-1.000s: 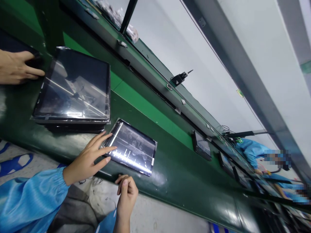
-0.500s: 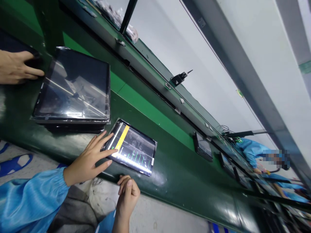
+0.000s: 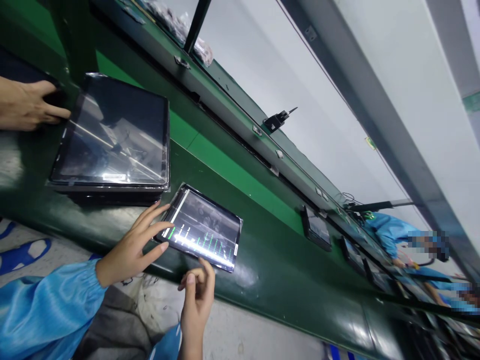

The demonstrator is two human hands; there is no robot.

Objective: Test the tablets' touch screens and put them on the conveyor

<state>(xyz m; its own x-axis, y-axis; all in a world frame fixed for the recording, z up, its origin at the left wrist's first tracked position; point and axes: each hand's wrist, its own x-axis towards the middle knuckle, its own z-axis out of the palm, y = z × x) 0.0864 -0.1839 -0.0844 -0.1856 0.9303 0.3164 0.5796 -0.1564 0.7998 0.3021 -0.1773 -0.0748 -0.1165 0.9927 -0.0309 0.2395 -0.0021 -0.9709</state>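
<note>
A small tablet [image 3: 204, 229] lies flat on the dark green conveyor belt [image 3: 285, 270], its screen lit with green bars. My left hand [image 3: 133, 245] is open, fingers spread, with the fingertips resting on the tablet's left edge. My right hand [image 3: 198, 295] is raised just below the tablet's near edge, fingers loosely extended, one fingertip close to the screen's lower edge. It holds nothing.
A stack of larger tablets [image 3: 112, 137] stands on the belt at left. Another person's hand [image 3: 26, 104] rests beside it at the far left. More tablets [image 3: 317, 227] ride the belt further along, where co-workers in blue coats [image 3: 390, 232] stand.
The yellow bar on the tablet screen has gone; green bars remain. My right hand has opened from a loose curl and lifted toward the tablet's near edge.
</note>
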